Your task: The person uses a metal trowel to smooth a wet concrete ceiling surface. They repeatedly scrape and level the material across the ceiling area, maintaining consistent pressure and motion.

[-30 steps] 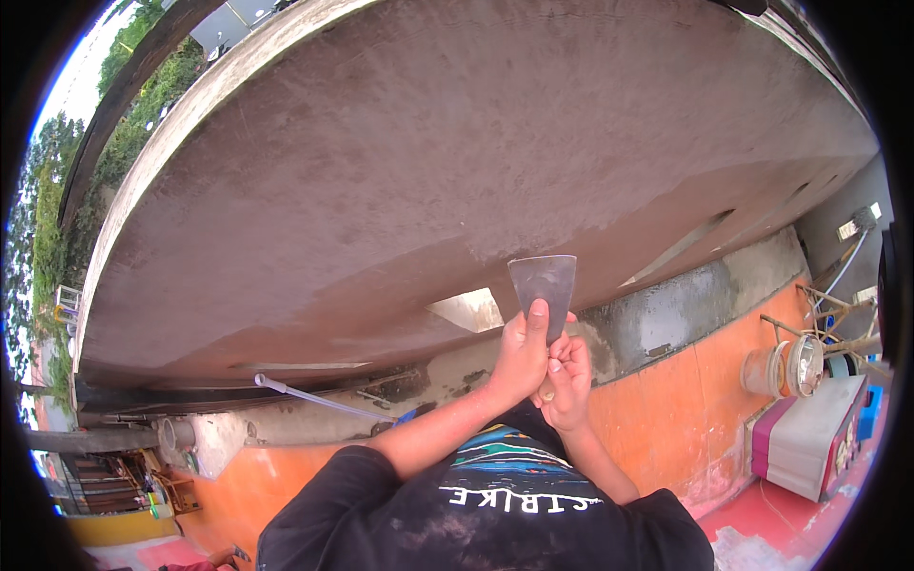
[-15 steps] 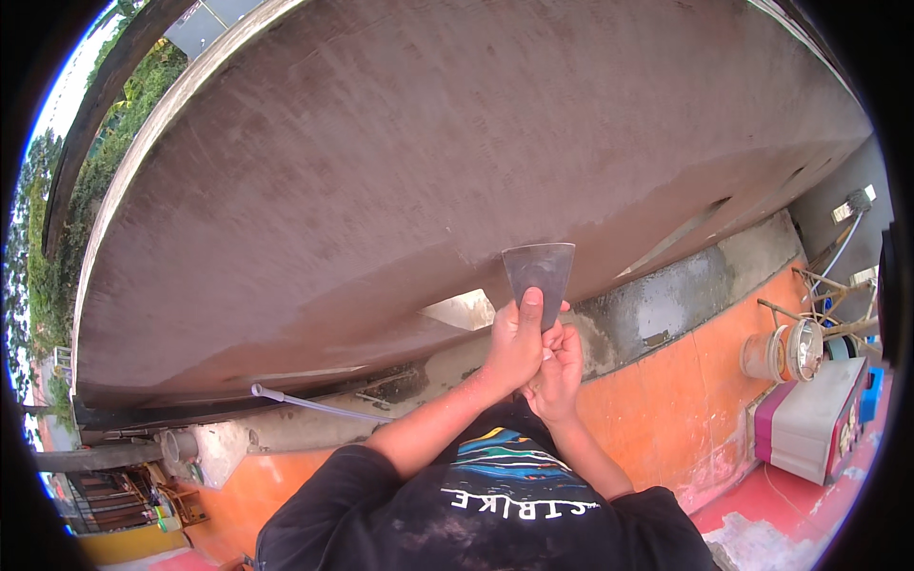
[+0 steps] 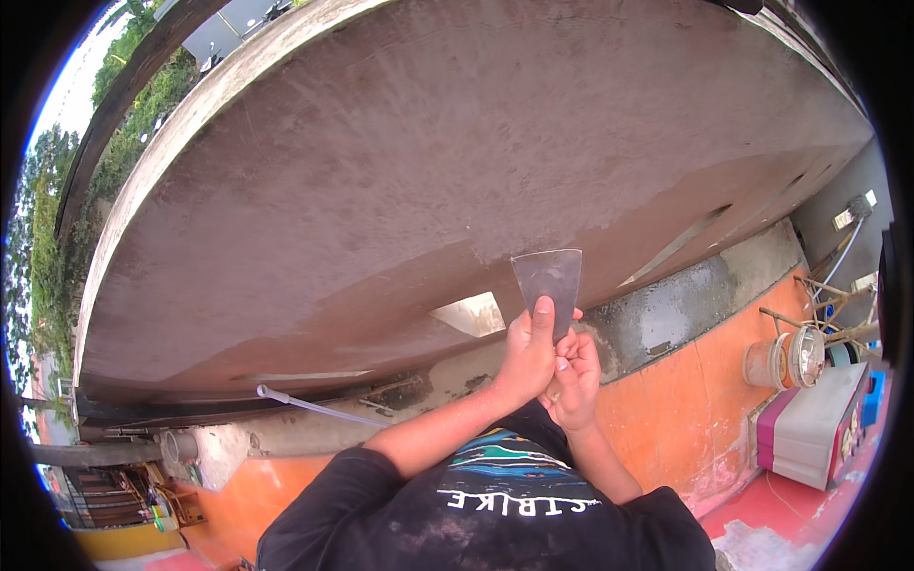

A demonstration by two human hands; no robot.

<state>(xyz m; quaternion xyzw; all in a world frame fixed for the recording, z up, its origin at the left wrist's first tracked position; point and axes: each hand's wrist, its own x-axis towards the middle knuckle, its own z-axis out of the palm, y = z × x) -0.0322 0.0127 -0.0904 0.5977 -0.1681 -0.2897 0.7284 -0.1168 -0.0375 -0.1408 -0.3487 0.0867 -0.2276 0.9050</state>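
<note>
The left grip is closed round the lower part of a flat scraper; the thumb lies extended along the near face of the blade, pointing up; the blade stands upright, flaring toward its wide top edge. The right grip sits just beside and slightly below the left, fingers curled inward; from where I stand, I cannot tell whether it grasps the handle, which the hands largely hide. The scraper is positioned in front of the person's chest, before a broad brown plastered face; I cannot tell whether the edge contacts it; a pale four-sided patch shows left of the blade.

Below the brown face runs a grey ledge, partly darkened; next to it is an orange strip. A translucent tube extends toward the left forearm; the person wears a black shirt with a striped print. Well apart, on the right, are stacked buckets lying tilted; near them is a pale box with a purple band; green foliage is visible at far left.
</note>
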